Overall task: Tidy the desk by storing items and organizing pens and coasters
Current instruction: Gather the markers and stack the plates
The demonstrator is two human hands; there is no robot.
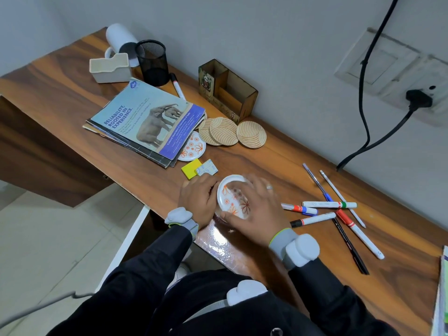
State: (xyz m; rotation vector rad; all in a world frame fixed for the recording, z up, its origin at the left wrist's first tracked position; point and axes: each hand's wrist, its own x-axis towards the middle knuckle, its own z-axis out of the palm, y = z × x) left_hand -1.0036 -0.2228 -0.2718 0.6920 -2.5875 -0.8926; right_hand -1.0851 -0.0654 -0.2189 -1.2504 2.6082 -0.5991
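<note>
A white round coaster with orange flowers (pixel 231 198) is tilted near the desk's front edge, held between both hands. My left hand (pixel 198 201) grips its left rim and my right hand (pixel 257 209) covers its right side. A second flowered coaster (pixel 192 149) lies partly under the magazines (pixel 148 124). Three striped wooden coasters (pixel 232 132) lie by the wooden organizer box (pixel 228 90). Several markers and pens (pixel 332 212) are scattered to the right. A black mesh pen cup (pixel 152 63) stands at the back, with one marker (pixel 177 87) beside it.
A white ceramic holder (pixel 110 67) and a white mug (pixel 120 41) stand at the back left. Yellow sticky notes (pixel 191 168) and a folded paper (pixel 207 168) lie ahead of my left hand. A black cable (pixel 363 69) hangs from the wall socket. Papers (pixel 442 287) lie at the right edge.
</note>
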